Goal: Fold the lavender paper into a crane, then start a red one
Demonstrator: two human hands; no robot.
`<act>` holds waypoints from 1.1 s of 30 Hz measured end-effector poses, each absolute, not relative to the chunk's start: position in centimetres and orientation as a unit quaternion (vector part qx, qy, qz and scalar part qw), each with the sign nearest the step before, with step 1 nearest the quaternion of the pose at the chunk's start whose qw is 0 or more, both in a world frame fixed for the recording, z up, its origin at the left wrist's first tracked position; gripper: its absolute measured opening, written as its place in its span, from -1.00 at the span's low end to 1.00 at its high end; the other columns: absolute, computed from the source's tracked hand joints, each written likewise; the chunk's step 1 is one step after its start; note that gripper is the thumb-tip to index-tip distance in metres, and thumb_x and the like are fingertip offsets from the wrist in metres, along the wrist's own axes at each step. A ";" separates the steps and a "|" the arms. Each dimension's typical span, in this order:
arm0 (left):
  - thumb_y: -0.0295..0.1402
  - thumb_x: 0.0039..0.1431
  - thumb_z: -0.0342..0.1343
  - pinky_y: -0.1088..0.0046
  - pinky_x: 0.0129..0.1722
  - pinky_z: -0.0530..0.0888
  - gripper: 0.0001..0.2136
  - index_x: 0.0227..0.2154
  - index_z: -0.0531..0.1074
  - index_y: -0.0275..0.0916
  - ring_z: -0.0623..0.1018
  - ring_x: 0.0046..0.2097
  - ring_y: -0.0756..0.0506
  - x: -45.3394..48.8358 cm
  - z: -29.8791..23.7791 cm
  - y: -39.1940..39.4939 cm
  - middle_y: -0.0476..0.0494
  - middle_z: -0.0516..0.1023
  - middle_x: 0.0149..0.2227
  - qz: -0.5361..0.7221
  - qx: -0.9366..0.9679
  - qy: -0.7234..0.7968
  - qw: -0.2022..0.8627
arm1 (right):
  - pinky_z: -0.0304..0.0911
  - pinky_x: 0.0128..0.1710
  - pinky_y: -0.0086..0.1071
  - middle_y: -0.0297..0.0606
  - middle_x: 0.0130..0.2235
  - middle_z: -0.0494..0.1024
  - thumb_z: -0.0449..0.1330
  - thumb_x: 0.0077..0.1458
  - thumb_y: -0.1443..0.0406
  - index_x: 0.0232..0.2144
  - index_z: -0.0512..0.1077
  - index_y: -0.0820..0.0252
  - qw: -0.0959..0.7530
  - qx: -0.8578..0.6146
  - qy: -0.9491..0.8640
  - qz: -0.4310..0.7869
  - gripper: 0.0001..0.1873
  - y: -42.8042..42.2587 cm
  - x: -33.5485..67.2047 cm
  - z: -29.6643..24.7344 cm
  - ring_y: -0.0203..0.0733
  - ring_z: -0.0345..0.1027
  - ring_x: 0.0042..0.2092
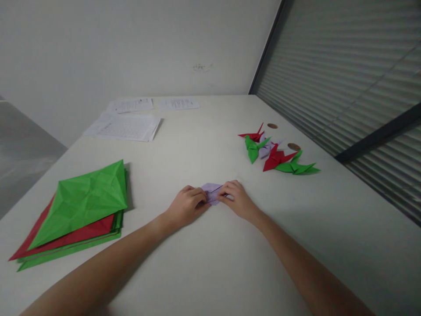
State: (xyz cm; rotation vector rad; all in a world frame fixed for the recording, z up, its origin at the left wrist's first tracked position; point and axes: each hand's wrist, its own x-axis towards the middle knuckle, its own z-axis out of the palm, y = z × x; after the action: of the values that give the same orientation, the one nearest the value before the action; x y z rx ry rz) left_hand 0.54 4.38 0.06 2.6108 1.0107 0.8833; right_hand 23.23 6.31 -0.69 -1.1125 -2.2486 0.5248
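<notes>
A small folded piece of lilac paper [212, 191] lies on the white table [210, 272] in front of me. My left hand [187, 205] pinches its left side with curled fingers. From the other side, my right hand [237, 198] presses and grips its right end, fingers bent over it. Part of the paper is hidden under my fingers.
A stack of green and red square sheets [79, 210] lies at the left. Several finished folded paper figures in red, green and lilac [274, 153] sit at the right, by a window with blinds [345, 74]. Printed white pages [126, 126] lie at the far side.
</notes>
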 end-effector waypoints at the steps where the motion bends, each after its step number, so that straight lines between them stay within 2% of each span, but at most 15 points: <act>1: -0.34 0.24 0.14 0.37 -0.18 0.43 -0.87 -0.39 0.48 -0.26 0.59 -0.25 -0.06 0.5 0.1 4.4 -0.12 0.61 -0.30 0.302 0.885 0.339 0.107 | 0.15 -0.12 -0.23 -0.26 -0.34 0.52 0.19 0.20 0.15 -0.41 0.50 0.10 0.285 -0.417 -0.840 0.199 -0.79 6.3 23.2 -0.7 -0.11 0.27 -0.18; 16: -0.41 0.27 0.07 0.34 -0.12 0.44 -0.88 -0.34 0.50 -0.25 0.59 -0.20 -0.07 0.6 0.2 4.4 -0.16 0.61 -0.25 0.301 0.887 0.324 0.132 | 0.14 -0.12 -0.22 -0.26 -0.36 0.49 0.16 0.23 0.24 -0.41 0.48 0.14 0.276 -0.428 -0.842 0.180 -0.81 6.3 23.2 -0.4 -0.12 0.26 -0.21; 22: -0.41 0.26 0.06 0.36 -0.17 0.47 -0.85 -0.39 0.50 -0.26 0.58 -0.25 -0.07 0.8 0.6 4.3 -0.16 0.60 -0.30 0.311 0.877 0.339 0.142 | 0.14 -0.07 -0.22 -0.29 -0.29 0.52 0.22 0.18 0.18 -0.34 0.52 0.08 0.287 -0.395 -0.849 0.203 -0.87 6.0 23.4 -0.1 -0.15 0.29 -0.16; 33: -0.35 0.26 0.11 0.38 -0.17 0.48 -0.85 -0.39 0.50 -0.26 0.58 -0.24 -0.06 0.7 0.2 4.3 -0.14 0.60 -0.30 0.314 0.884 0.314 0.147 | 0.14 -0.14 -0.21 -0.26 -0.33 0.52 0.21 0.19 0.18 -0.40 0.53 0.09 0.279 -0.442 -0.832 0.185 -0.82 6.5 23.2 -1.0 -0.12 0.30 -0.19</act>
State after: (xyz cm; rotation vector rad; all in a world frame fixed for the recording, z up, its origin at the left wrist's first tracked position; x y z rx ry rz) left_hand 0.66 4.26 0.22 2.5433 0.9048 0.9030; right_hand 23.15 6.49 -0.97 -1.1851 -2.2333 0.4955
